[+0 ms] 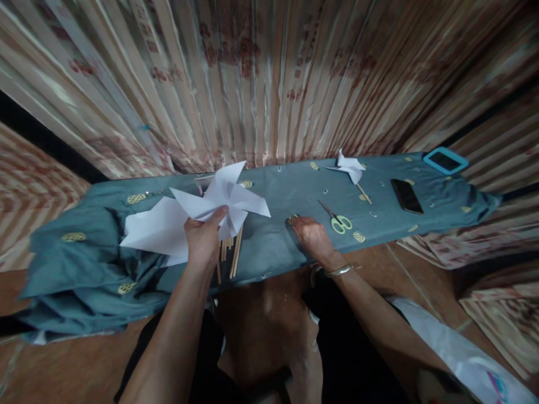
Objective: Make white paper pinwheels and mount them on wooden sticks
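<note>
My left hand [203,238] pinches a white paper pinwheel [227,193], its thumb pressed at the middle where the folded points meet. White paper sheets [155,227] lie beside and partly under it. Several thin wooden sticks [236,255] rest on the cloth just right of that hand, partly hidden by the pinwheel. My right hand [312,238] is down on the cloth with its fingers drawn together; whatever is between the fingertips is too small or hidden to make out. To its right lie scissors [340,224] with light green handles, blades pointing away.
A narrow table wears a grey-green cloth [273,196] with yellow pineapple prints. Further right are a smaller pinwheel on a stick [349,168], a black phone [406,196] and a blue-framed device [445,161]. Pleated curtains [269,84] hang close behind the table.
</note>
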`<state>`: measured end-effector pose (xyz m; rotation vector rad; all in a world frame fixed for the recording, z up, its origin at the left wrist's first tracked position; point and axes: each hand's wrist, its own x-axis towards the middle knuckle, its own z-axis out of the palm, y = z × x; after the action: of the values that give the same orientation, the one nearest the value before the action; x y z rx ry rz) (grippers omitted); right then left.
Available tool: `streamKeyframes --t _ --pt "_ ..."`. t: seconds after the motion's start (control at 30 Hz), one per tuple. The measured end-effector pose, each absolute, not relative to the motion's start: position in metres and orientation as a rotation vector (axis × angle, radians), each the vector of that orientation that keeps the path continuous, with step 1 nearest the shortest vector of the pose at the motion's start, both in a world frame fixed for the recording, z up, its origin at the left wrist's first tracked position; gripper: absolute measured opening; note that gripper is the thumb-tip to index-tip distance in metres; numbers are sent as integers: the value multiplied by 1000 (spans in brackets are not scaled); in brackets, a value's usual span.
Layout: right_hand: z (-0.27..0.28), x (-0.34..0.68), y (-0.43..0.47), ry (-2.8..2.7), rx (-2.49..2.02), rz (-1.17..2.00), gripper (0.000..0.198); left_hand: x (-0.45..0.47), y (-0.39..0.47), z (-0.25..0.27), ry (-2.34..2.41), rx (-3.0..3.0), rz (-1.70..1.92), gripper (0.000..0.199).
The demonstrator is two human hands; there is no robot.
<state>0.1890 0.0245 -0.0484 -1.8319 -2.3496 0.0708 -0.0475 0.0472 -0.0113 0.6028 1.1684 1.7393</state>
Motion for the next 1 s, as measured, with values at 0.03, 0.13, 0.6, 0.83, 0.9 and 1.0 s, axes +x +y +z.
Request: streamKeyframes --t 0.03,0.13,0.6,0.83,0.9,1.0 --pt "-48 189 24 -2390 -1815 62 27 -42 49 -13 1159 607 1730 33" --pt "-50 193 22 -2364 -1728 139 34 -29 53 -19 1145 628 1704 33" --pt "-52 226 37 -2008 -1521 657 20 4 62 -41 1134 756 1618 29" --pt "-55 216 29 -2187 -1521 422 18 11 57 -35 1137 739 1570 21" --pt "-54 216 24 -2253 -1535 333 21 11 56 -33 1148 739 1549 22" --pt "-52 215 17 -2344 -1558 234 27 10 56 -33 1179 751 1536 23"
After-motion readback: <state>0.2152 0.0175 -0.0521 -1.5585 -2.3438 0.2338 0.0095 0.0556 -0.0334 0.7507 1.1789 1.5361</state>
